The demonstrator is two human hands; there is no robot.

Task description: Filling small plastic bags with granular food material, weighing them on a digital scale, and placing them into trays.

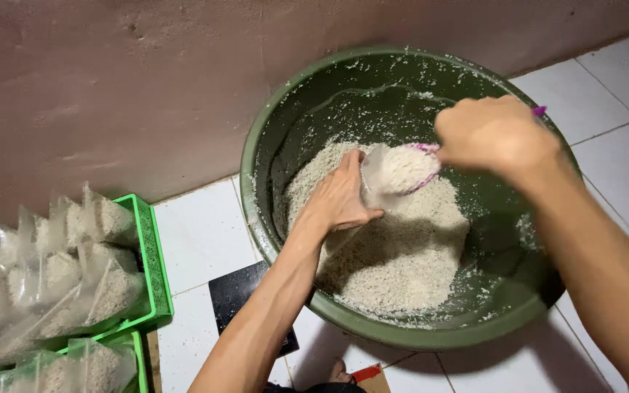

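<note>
- The right hand [496, 135] is closed around the handle of a pink scoop [404, 169]; the handle's tip shows just past the knuckles, toward the basin's far right rim.
- The scoop's long axis runs roughly side to side: handle to the right, bowl to the left. The bowl is heaped with white rice and sits above the pile in the middle of the basin.
- The left hand [340, 195] is partly curled, holding the mouth of a clear plastic bag [374, 169] right against the scoop's bowl; the bag stands upright, its opening turned toward the scoop.
- Both hands work inside a large round dark green basin [285, 109], which stands on the white tiled floor [202, 233] against a brownish wall [111, 87].
- A mound of white rice [394, 255] lies in the basin's bottom, mostly on the near and left side, and loose grains cling to the inner walls.
- At the floor's left edge stands a bright green plastic crate [153, 255] with a latticed side, packed with clear bags of rice [74, 276], filled and lying stacked on one another.
- A second green crate [129, 340] sits at the near left corner, also holding bagged rice.
- A flat black rectangular thing [238, 291] lies on the tiles between the crates and the basin, partly under the left forearm.
- A small piece of brown card with a red patch [369, 375] lies at the near edge, just beside toes.
</note>
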